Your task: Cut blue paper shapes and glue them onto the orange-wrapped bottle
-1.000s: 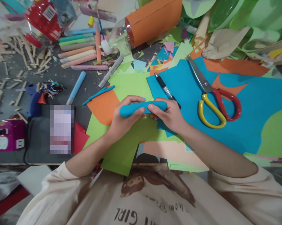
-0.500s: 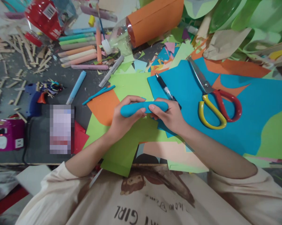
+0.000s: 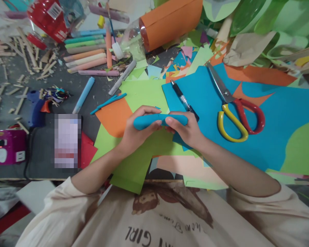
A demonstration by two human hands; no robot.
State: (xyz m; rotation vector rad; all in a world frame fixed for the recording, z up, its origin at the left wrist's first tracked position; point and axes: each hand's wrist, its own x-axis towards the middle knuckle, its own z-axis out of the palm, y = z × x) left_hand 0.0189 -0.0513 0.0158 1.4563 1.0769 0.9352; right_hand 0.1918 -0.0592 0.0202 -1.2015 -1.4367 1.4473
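Both my hands hold a folded or curled strip of blue paper [image 3: 146, 120] level in front of me. My left hand [image 3: 133, 132] grips its left part, with the thumb along the lower side. My right hand [image 3: 191, 130] pinches its right part between thumb and fingers. Beneath them lie light green paper [image 3: 144, 91] and an orange paper piece [image 3: 111, 116]. Just beyond my right hand, a black pen [image 3: 182, 97] rests on a large blue sheet [image 3: 208, 137]. Scissors with one yellow and one red handle [image 3: 227, 96] lie to its right.
At the left are a blue glue gun [image 3: 37, 108], a phone with a blurred screen [image 3: 67, 141] and a purple box [image 3: 9, 147]. Several markers [image 3: 86, 56], an orange-wrapped bottle [image 3: 172, 24] and paper scraps fill the back. Wooden sticks [image 3: 25, 51] are scattered back left.
The blue paper has shifted slightly right and towards me in both hands. My right thumb has slid a little to the right along it. A crease line now shows near its middle.
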